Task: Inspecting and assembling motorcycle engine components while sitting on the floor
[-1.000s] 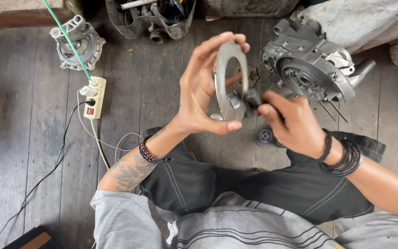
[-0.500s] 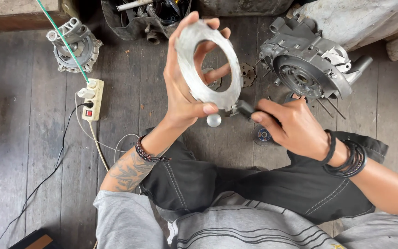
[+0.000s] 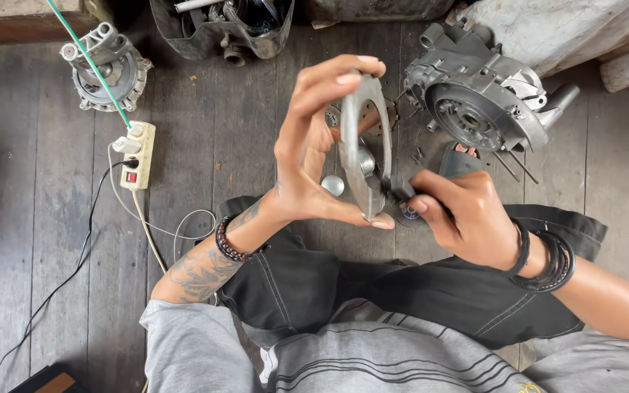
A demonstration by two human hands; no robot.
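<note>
My left hand (image 3: 314, 153) grips a flat grey metal ring plate (image 3: 367, 145) between thumb and fingertips, held edge-on and upright above my lap. My right hand (image 3: 467, 215) holds a dark tool (image 3: 454, 166) whose tip meets the lower edge of the plate. A small shiny metal ball-shaped piece (image 3: 333, 185) lies on the floor just behind the plate. A grey engine casing (image 3: 482, 98) lies on the floor beyond my right hand.
A white power strip (image 3: 137, 154) with a green cable (image 3: 89, 62) and white cords lies at left. A round metal motor housing (image 3: 107, 69) sits at the far left. A dark bin of parts (image 3: 220, 25) stands at the top. The floor is grey wooden planks.
My left hand has turned the ring plate from face-on to edge-on. My right hand has stayed at the plate's lower edge with the tool.
</note>
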